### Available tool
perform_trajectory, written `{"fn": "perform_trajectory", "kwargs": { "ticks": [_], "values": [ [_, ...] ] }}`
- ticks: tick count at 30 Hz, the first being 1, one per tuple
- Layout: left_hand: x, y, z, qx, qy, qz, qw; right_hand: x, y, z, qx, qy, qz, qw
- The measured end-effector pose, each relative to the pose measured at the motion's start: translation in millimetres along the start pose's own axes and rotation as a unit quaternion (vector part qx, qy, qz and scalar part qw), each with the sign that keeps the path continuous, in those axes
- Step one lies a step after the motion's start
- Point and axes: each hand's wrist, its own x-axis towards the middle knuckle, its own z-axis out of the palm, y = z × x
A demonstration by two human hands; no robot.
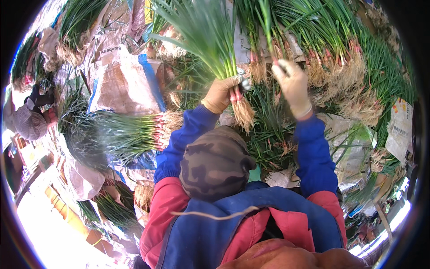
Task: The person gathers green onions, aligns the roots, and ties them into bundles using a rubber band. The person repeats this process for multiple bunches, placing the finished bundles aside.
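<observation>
My left hand, in a pale glove, grips a bunch of green garlic around its pinkish stems. The leaves fan away from me, and the pale roots hang below my fist. My right hand, also gloved, pinches a single green garlic stalk near its reddish base. That stalk's leaves point away from me. Just beyond my right hand, to its left, rest more rooted stalks. Loose green garlic plants lie in a tangle beneath and between my forearms.
Thick rows of green garlic lie at the far right. A neat bundle rests left of my left forearm, below a white woven sack with blue edging. A camouflage-patterned rounded cloth form sits between my arms. Another person's cap shows at far left.
</observation>
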Motion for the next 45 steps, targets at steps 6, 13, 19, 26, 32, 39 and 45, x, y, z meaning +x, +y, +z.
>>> {"fn": "perform_trajectory", "kwargs": {
  "ticks": [6, 13, 19, 26, 32, 39, 45],
  "values": [
    [-3, 5, 24, 0.122, 0.012, 0.052, 0.991, -54, -48, 31, 0.038, -0.027, -0.095, 0.994],
    [-2, 0, 23, 0.091, 0.008, 0.02, 0.996, -48, -41, 27, 0.065, -0.088, -0.139, 0.984],
    [-7, 4, 28, 0.136, 0.034, 0.028, 0.99, -37, 18, 12, 0.026, 0.087, -0.024, 0.996],
    [-12, -5, 41, 0.168, 0.015, 0.029, 0.985, -24, -15, 47, 0.223, -0.13, 0.059, 0.964],
    [-14, -9, 36, 0.129, 0.021, 0.029, 0.991, -30, -6, 56, 0.248, -0.016, 0.183, 0.951],
    [-7, -21, 9, 0.025, -0.075, -0.003, 0.997, -20, -18, 63, 0.589, -0.103, 0.295, 0.746],
    [-9, -24, 9, -0.08, -0.078, -0.036, 0.993, -25, -28, 52, 0.651, -0.113, 0.262, 0.703]
  ]
}}
